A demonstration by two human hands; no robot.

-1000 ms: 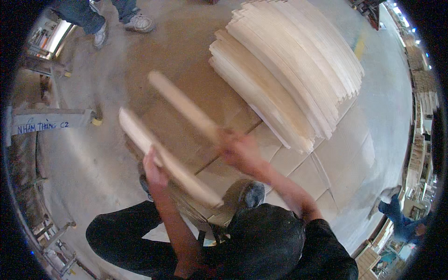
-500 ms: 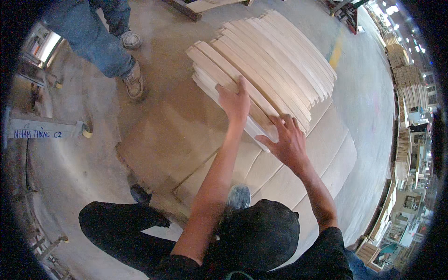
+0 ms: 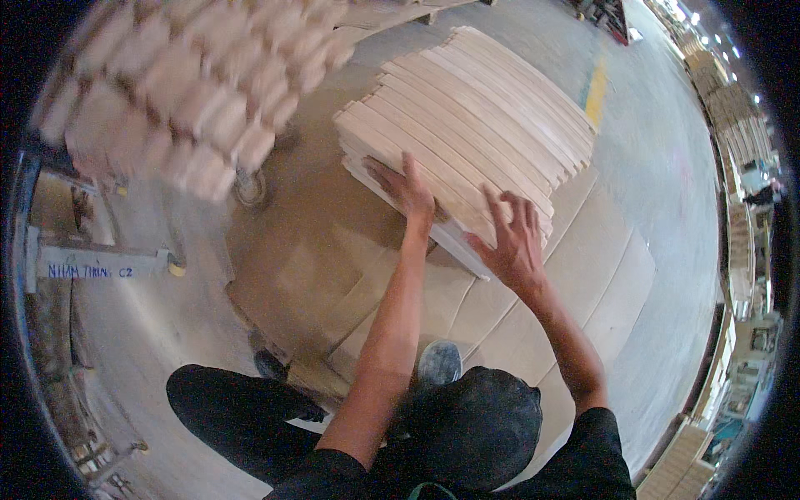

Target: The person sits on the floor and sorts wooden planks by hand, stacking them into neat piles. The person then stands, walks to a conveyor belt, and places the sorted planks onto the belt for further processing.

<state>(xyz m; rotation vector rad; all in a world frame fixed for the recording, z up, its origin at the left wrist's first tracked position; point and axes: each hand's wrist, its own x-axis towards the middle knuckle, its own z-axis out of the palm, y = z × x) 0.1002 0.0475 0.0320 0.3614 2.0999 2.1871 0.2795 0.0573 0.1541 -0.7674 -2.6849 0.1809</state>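
Note:
A pile of pale wooden slats (image 3: 483, 108) lies side by side on cardboard (image 3: 575, 258) in front of me. My left hand (image 3: 408, 196) is against the near long side of the pile, thumb up and fingers spread along the wood. At the near right end, my right hand (image 3: 518, 250) touches the closest slats, its fingers apart and partly bent. Neither hand is wrapped round a slat. Below the nearest slats, a paler strip (image 3: 462, 250) shows between my hands.
At the upper left a large motion-blurred load of wood pieces (image 3: 183, 92) hides most of another person, whose shoe (image 3: 250, 187) shows below it. A labelled metal frame (image 3: 108, 262) stands left. Stacked wood (image 3: 746, 133) lines the far right. My own shoe (image 3: 440, 362) rests on the cardboard.
The nearest slats have moved against the others, and the dark gap behind them has closed. The blurred wood load has come into view at upper left, covering the other person's legs.

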